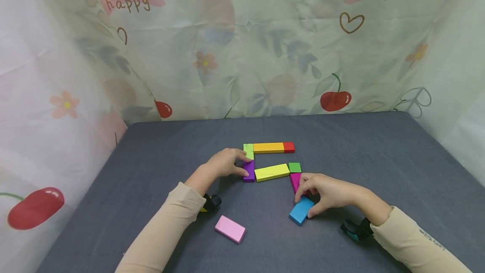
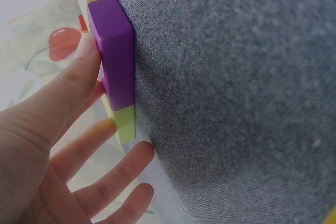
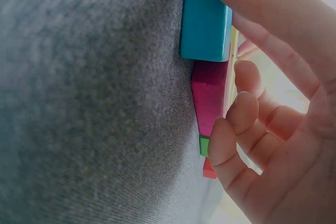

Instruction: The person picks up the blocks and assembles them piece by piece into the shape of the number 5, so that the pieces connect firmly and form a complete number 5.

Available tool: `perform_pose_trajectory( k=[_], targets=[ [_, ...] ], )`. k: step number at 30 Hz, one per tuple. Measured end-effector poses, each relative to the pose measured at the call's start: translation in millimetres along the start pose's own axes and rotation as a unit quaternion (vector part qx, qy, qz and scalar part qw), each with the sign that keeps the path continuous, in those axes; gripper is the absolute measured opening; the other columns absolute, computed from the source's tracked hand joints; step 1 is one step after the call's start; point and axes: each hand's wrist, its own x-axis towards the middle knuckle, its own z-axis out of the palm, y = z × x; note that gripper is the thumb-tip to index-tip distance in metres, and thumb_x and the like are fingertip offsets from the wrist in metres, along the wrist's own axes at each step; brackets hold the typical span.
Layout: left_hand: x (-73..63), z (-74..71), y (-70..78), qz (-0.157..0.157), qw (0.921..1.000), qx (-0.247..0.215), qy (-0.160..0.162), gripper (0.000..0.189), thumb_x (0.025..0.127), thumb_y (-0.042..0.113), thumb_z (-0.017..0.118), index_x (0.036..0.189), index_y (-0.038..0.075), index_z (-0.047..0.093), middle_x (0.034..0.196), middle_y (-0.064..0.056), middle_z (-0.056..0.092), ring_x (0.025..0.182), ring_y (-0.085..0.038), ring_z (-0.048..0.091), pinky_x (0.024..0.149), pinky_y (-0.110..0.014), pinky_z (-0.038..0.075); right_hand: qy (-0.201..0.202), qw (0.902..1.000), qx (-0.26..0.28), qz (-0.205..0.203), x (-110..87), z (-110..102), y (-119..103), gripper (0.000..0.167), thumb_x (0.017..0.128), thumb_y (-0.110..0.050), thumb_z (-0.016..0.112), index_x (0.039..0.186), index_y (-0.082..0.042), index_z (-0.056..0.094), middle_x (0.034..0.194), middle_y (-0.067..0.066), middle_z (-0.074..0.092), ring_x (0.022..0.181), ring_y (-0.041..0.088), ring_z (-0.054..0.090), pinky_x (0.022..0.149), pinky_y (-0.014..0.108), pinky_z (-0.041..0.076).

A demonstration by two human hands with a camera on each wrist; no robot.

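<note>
In the head view my left hand (image 1: 224, 163) rests its thumb and index fingertip on the purple block (image 1: 249, 172). In the left wrist view the other fingers (image 2: 116, 171) are spread apart beside the light green block (image 2: 125, 124). My right hand (image 1: 329, 190) pinches a blue block (image 1: 301, 210) between thumb and index finger. The blue block lies slanted at the near end of the magenta block (image 1: 295, 182), which the hand partly hides. In the right wrist view the remaining fingers (image 3: 223, 142) curl loosely near the magenta block.
An orange block (image 1: 268, 148) and a red block (image 1: 289, 147) continue the row from the light green one. A yellow block (image 1: 272, 172) lies slightly tilted between the purple block and a green block (image 1: 294, 167). A pink block (image 1: 230, 229) lies apart on the dark tabletop (image 1: 151, 172).
</note>
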Motion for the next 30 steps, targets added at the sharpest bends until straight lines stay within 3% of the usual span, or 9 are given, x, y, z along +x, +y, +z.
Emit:
perform_pose_trajectory(
  k=[10,30],
  targets=[
    [-0.3,-0.7,0.8,-0.002,1.0000,0.001,-0.001,0.048,0.078,0.035,0.074,0.123,0.020,0.063,0.140,-0.005,0.051,0.134,-0.027,0.042,0.112,-0.046,0.033,-0.004,0.9999,0.003,0.015,-1.5,-3.8,0.4,0.030,0.073,-0.034,0.079,0.098,-0.026,0.067,0.096,-0.005,0.054,0.084,0.007,0.048,0.071,0.020,0.043],
    [-0.9,-0.3,0.7,-0.004,1.0000,-0.003,0.001,0.048,0.078,0.035,0.074,0.122,0.020,0.064,0.140,-0.004,0.051,0.134,-0.027,0.042,0.111,-0.045,0.033,-0.002,1.0000,0.006,0.006,0.8,-0.8,3.3,0.027,0.074,-0.038,0.077,0.096,-0.026,0.066,0.093,-0.004,0.053,0.083,0.007,0.047,0.069,0.020,0.043]
  ],
)
